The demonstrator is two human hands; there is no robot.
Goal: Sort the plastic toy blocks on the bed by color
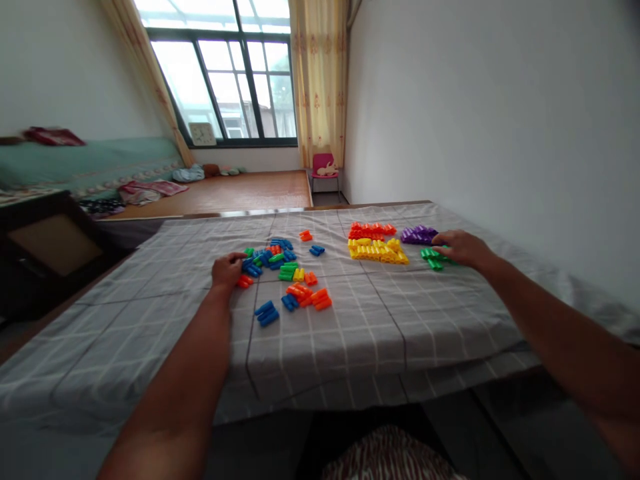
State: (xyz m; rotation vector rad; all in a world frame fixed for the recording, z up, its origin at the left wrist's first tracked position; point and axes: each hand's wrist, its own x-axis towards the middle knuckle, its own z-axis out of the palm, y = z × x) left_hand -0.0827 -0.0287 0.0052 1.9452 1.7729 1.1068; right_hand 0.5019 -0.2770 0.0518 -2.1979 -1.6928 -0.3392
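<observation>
My left hand rests at the left edge of a mixed pile of blue pieces, green pieces and orange pieces; its fingers are curled and what they hold is hidden. At the right, my right hand is over a small group of green pieces, its fingertips touching or just above them. Purple pieces lie just behind that group. Left of them are rows of yellow pieces, with red-orange pieces behind.
A checked grey cloth covers the table. A white wall runs along the right side. Beyond the table are a pink chair, a low wooden platform and a window. A dark cabinet stands at the left.
</observation>
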